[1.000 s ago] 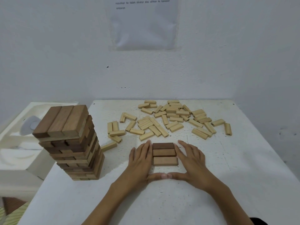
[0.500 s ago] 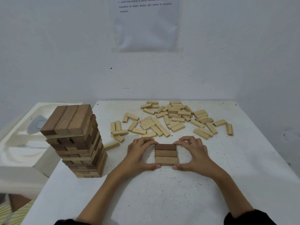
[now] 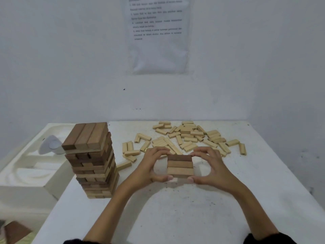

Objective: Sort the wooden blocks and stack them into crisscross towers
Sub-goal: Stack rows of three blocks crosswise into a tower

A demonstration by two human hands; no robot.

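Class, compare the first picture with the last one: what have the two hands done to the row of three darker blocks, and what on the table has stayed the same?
The left hand and right hand went from lying flat against the three-block row to curling around it, thumbs at the near edge and fingers at the far edge, gripping it together. Whether it has left the table is unclear. The tall tower and the scattered light blocks are unchanged.

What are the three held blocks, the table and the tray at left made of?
Held blocks: wood, probably unfinished or matte; visible grain, no gloss, with the far one darker brown than the other two. Table: white painted or laminated top, which one is unclear; matte, speckled with dark specks. Tray: looks like moulded white foam or plastic, with rounded, soft-edged recesses.
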